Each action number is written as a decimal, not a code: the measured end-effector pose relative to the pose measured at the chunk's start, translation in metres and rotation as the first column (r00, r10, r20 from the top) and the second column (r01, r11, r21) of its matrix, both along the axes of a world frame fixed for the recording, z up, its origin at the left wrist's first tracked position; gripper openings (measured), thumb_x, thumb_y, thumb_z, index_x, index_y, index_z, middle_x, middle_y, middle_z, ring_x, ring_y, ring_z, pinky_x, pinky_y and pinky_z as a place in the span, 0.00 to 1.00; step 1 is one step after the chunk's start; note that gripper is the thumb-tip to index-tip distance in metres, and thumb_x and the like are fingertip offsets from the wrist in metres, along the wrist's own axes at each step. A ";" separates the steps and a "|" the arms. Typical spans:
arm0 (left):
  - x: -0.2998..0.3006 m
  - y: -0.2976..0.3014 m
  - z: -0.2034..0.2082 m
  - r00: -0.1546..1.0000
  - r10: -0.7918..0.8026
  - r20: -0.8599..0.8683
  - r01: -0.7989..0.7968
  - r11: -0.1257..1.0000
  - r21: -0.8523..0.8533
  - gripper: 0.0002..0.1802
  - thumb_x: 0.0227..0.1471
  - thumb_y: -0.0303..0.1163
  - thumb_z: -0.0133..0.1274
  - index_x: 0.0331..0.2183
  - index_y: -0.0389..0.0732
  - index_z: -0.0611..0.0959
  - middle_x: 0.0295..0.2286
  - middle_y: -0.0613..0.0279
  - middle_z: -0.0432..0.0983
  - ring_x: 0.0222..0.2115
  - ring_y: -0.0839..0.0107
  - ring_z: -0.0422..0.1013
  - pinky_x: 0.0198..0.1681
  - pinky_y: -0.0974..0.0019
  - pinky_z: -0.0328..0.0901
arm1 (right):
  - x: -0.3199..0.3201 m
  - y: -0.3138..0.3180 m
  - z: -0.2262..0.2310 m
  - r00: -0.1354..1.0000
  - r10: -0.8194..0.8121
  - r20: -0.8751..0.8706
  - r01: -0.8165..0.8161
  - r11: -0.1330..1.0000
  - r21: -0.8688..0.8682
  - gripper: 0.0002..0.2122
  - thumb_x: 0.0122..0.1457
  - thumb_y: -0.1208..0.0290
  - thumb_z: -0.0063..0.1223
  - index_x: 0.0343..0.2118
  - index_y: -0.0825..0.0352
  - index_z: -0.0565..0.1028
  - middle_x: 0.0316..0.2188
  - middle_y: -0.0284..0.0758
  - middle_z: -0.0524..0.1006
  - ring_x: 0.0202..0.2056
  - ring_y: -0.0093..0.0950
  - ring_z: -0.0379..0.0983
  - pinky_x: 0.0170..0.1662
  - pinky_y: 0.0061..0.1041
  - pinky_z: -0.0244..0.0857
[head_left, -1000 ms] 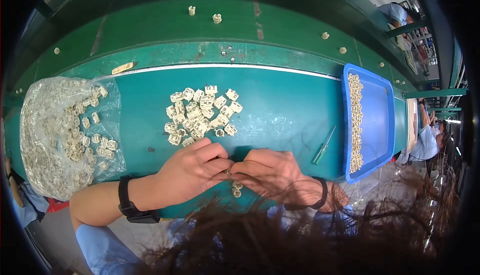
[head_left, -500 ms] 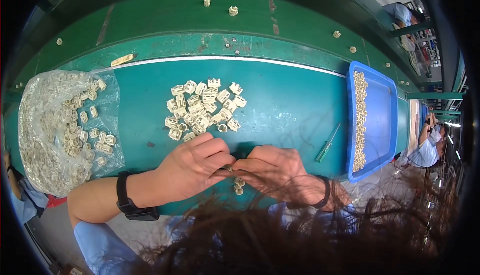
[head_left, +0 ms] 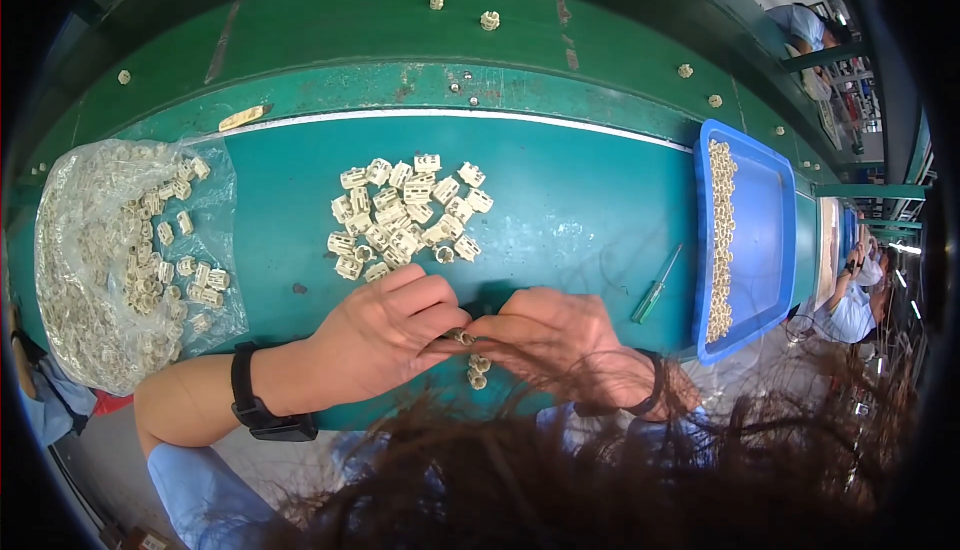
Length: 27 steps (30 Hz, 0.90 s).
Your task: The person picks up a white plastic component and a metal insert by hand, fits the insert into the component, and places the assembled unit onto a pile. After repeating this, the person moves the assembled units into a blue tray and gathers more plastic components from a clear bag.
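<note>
My left hand (head_left: 390,330) and my right hand (head_left: 555,335) meet at the near side of the green work mat, fingertips pinched together. Between them shows a small cream plastic part (head_left: 461,337), mostly covered by the fingers; it looks like the cylindrical slotted parts around it. Just below the fingertips lie a few more cream parts (head_left: 478,380), partly hidden by the right hand and strands of hair. Beyond my left hand a loose pile of cream slotted plastic parts (head_left: 400,210) is spread on the mat.
A clear plastic bag (head_left: 80,270) of similar parts lies open at left. On the right stand a blue tray (head_left: 765,250) with parts lined along its left side and a green-handled screwdriver (head_left: 655,290). Beyond the mat's edge, a green conveyor belt (head_left: 330,35) carries scattered parts.
The parts on the far belt have shifted to the right. Between my fingertips the cream part shows a little more; both hands have stayed nearly in place.
</note>
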<state>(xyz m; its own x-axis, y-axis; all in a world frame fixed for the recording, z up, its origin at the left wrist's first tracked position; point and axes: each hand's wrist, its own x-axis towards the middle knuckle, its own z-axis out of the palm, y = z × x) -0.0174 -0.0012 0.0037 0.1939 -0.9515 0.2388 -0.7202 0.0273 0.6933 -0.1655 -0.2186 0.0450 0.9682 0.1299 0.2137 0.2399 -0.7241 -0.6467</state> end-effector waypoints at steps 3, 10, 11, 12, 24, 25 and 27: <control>-0.001 0.006 -0.004 0.999 0.039 0.013 -0.038 0.998 -0.043 0.13 0.54 0.33 0.73 0.41 0.46 0.88 0.37 0.68 0.74 0.37 0.66 0.71 0.42 0.64 0.74 | 0.005 -0.032 -0.001 0.996 -0.041 -0.074 0.043 0.999 0.023 0.11 0.58 0.72 0.76 0.44 0.60 0.88 0.32 0.30 0.81 0.30 0.32 0.81 0.31 0.34 0.76; 0.008 0.011 -0.003 0.982 -0.167 0.086 0.170 0.985 -0.027 0.15 0.53 0.31 0.71 0.44 0.47 0.93 0.40 0.70 0.76 0.39 0.68 0.72 0.43 0.63 0.73 | 0.001 -0.070 0.009 0.960 -0.007 -0.281 -0.011 0.998 -0.060 0.12 0.56 0.77 0.76 0.42 0.60 0.89 0.32 0.32 0.82 0.31 0.33 0.80 0.34 0.32 0.77; 0.008 0.011 -0.002 0.978 -0.184 0.096 0.188 0.982 -0.032 0.16 0.52 0.31 0.71 0.45 0.47 0.93 0.41 0.70 0.76 0.39 0.68 0.72 0.43 0.62 0.73 | 0.001 -0.068 0.008 0.960 0.022 -0.279 -0.043 0.997 -0.069 0.11 0.56 0.77 0.76 0.42 0.61 0.88 0.33 0.32 0.82 0.31 0.33 0.81 0.34 0.33 0.77; 0.007 0.011 -0.003 0.978 -0.185 0.095 0.189 0.981 -0.033 0.16 0.52 0.31 0.71 0.45 0.47 0.93 0.41 0.70 0.76 0.39 0.68 0.72 0.43 0.62 0.73 | 0.001 -0.066 0.008 0.960 0.050 -0.277 -0.075 0.994 -0.078 0.11 0.56 0.77 0.76 0.42 0.62 0.88 0.33 0.32 0.82 0.32 0.34 0.81 0.35 0.34 0.77; 0.019 -0.004 0.005 0.827 0.309 0.470 -0.261 0.951 -0.165 0.18 0.49 0.29 0.70 0.45 0.47 0.91 0.50 0.69 0.82 0.47 0.64 0.76 0.47 0.59 0.73 | 0.002 -0.049 0.009 0.894 0.098 -0.436 -0.022 0.984 0.175 0.11 0.56 0.83 0.72 0.41 0.64 0.87 0.38 0.34 0.83 0.36 0.34 0.82 0.39 0.33 0.78; 0.020 -0.002 0.003 0.831 0.288 0.475 -0.240 0.958 -0.160 0.20 0.48 0.29 0.72 0.46 0.47 0.90 0.50 0.70 0.82 0.48 0.64 0.76 0.48 0.59 0.73 | 0.003 -0.048 0.007 0.894 0.100 -0.436 -0.024 0.984 0.177 0.11 0.56 0.83 0.72 0.41 0.64 0.87 0.38 0.34 0.83 0.36 0.34 0.82 0.39 0.33 0.78; 0.023 0.001 0.000 0.840 0.245 0.484 -0.196 0.969 -0.151 0.25 0.45 0.28 0.75 0.49 0.48 0.90 0.50 0.71 0.82 0.48 0.62 0.75 0.50 0.57 0.72 | 0.005 -0.046 -0.002 0.938 0.127 -0.322 -0.070 0.981 0.183 0.12 0.57 0.84 0.71 0.43 0.64 0.87 0.37 0.33 0.83 0.36 0.32 0.82 0.38 0.32 0.77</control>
<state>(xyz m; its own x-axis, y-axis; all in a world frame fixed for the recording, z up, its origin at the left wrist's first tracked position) 0.0058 0.0001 0.0041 0.2283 -0.8667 0.4436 -0.9611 -0.1280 0.2446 -0.1604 -0.2642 0.0427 0.9717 0.2189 -0.0893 0.0569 -0.5835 -0.8101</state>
